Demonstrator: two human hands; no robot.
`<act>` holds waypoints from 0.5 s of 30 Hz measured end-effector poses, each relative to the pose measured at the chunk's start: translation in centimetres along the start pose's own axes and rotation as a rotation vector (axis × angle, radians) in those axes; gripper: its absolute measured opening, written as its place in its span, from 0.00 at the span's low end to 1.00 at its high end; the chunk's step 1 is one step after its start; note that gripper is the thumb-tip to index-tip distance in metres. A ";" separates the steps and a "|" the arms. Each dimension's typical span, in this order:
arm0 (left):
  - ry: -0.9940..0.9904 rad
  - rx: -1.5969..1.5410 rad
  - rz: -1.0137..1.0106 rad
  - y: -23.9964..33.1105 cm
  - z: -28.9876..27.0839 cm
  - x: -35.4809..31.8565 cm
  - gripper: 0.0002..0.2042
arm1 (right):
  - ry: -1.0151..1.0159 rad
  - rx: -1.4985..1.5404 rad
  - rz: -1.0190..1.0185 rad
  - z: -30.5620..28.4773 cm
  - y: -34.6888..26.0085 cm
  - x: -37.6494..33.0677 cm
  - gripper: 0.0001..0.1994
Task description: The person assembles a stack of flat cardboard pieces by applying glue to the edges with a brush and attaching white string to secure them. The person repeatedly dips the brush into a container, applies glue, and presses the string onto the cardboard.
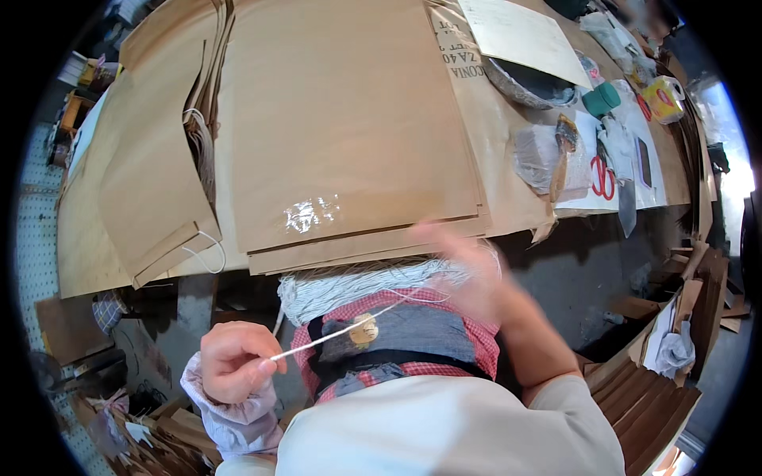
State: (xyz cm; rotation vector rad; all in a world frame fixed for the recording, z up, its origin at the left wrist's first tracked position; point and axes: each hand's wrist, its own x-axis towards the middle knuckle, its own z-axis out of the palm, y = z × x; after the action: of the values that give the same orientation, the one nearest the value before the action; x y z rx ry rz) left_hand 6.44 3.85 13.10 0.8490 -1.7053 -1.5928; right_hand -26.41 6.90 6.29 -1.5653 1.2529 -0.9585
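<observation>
My left hand (236, 361) is pinched on one end of a thin white cord (333, 335), held low and left of my lap. The cord slants up to the right toward my right hand (468, 274), which is smeared by motion at the table's front edge; its grip cannot be made out. Under the right hand a thick bundle of white cords (325, 292) lies across my lap, on a red checked cloth (476, 341) with a grey patch. Just beyond, a stack of large brown paper sheets (341, 119) overhangs the table edge, clear tape shining on its top sheet.
Folded brown paper bags (151, 174) with white cord handles lie at the left. On the right are a dark bowl (532, 91) under a pale board, a green cap (601, 99), red-handled scissors (602, 178), a knife (627, 208) and a phone (644, 163). Stacked cardboard (647, 404) stands lower right.
</observation>
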 end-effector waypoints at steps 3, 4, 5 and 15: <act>0.185 0.203 0.175 1.9 -0.2 0.0 0.06 | -0.491 0.078 -0.337 5.8 1.4 -0.7 0.10; 0.195 0.433 0.158 3.1 -1.3 -0.5 0.05 | -0.430 0.114 -0.250 5.0 0.9 -0.9 0.09; 0.216 0.608 0.142 4.0 -1.9 -0.8 0.04 | -0.368 0.148 -0.160 3.0 0.5 -1.4 0.08; 0.324 0.720 -0.088 -7.7 -8.0 5.1 0.03 | 0.163 -0.015 0.341 -7.2 2.5 4.5 0.04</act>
State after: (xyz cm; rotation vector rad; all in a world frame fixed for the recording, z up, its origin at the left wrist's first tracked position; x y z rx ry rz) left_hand 10.19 -5.37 5.98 1.4496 -2.0224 -0.7974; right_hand -32.98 1.03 6.31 -1.2492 1.5837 -0.8679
